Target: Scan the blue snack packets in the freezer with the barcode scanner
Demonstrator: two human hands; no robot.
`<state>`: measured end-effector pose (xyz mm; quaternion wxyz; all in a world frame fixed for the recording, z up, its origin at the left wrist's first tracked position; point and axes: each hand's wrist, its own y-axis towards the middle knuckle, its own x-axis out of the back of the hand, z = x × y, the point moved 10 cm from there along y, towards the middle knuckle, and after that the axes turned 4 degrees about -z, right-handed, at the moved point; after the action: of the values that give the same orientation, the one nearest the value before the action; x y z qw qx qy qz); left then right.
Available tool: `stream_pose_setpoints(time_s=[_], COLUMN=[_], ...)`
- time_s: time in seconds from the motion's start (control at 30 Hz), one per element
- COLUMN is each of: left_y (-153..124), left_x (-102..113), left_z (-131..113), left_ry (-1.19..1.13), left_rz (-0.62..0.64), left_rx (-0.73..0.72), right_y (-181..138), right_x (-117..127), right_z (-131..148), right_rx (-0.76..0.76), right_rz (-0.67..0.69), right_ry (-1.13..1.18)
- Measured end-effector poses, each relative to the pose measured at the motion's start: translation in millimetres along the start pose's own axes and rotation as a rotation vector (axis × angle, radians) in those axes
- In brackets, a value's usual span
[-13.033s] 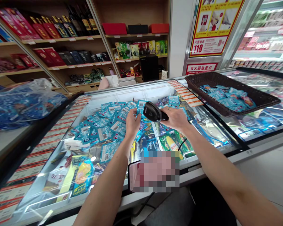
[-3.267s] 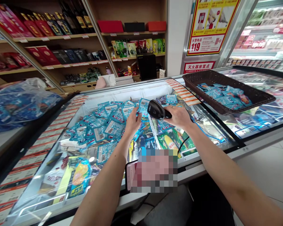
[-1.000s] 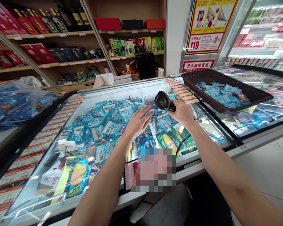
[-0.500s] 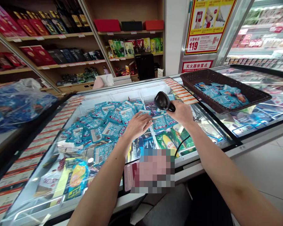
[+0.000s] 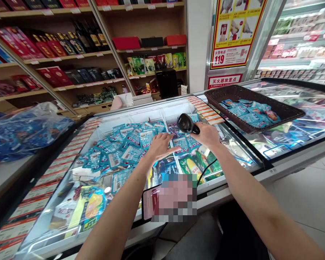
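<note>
A black handheld barcode scanner (image 5: 185, 123) is gripped by its handle in my right hand (image 5: 208, 135), its head pointing left over the freezer's glass. My left hand (image 5: 160, 146) hovers palm down with thumb and fingers apart and no packet in its grasp. Around and beyond it, many blue packets (image 5: 132, 153) with white barcode labels lie scattered on the glass. More blue packets (image 5: 183, 143) lie under the scanner, close to my left fingertips. From my right hand, a dark cable (image 5: 207, 167) runs down toward the freezer's front edge.
A brown woven basket (image 5: 292, 111) with blue packets stands at the right. At the left is a clear plastic bag (image 5: 40, 121) full of blue packets. A tablet-like screen (image 5: 150, 204), partly pixelated, leans at the front edge. Stocked shelves (image 5: 151, 47) line the back.
My view has tilted upward slightly. My left thumb has spread away from the fingers. My right hand keeps the scanner in nearly the same place over the packets.
</note>
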<state>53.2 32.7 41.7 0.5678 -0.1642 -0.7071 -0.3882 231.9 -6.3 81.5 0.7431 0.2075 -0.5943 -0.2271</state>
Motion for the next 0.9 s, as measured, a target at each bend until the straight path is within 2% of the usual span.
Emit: stream_pose_setpoints(time_s=[0.1, 0.2, 0.37, 0.53, 0.7, 0.8, 0.9], left_y=[6, 7, -1, -12, -17, -18, -21], left_x=[-6, -9, -6, 3, -4, -14, -16], left_z=[-1, 1, 8, 24, 47, 60, 68], left_ry=[0.030, 0.039, -0.143, -0.388, -0.621, -0.638, -0.559], left_rz=[0.036, 0.013, -0.061, -0.130, -0.219, -0.230, -0.232], left_rx=[0.032, 0.060, 0.091, 0.209, 0.325, 0.401, 0.463], right_y=[2, 4, 0, -6, -5, -6, -8], right_x=[2, 3, 0, -4, -5, -6, -4], right_z=[1, 3, 8, 3, 6, 10, 13], right_rx=[-0.004, -0.003, 0.069, 0.047, 0.061, 0.090, 0.110], right_rz=[0.001, 0.013, 0.016, -0.014, -0.030, -0.034, -0.055], right_ry=[0.002, 0.005, 0.003, 0.029, 0.044, 0.037, 0.036])
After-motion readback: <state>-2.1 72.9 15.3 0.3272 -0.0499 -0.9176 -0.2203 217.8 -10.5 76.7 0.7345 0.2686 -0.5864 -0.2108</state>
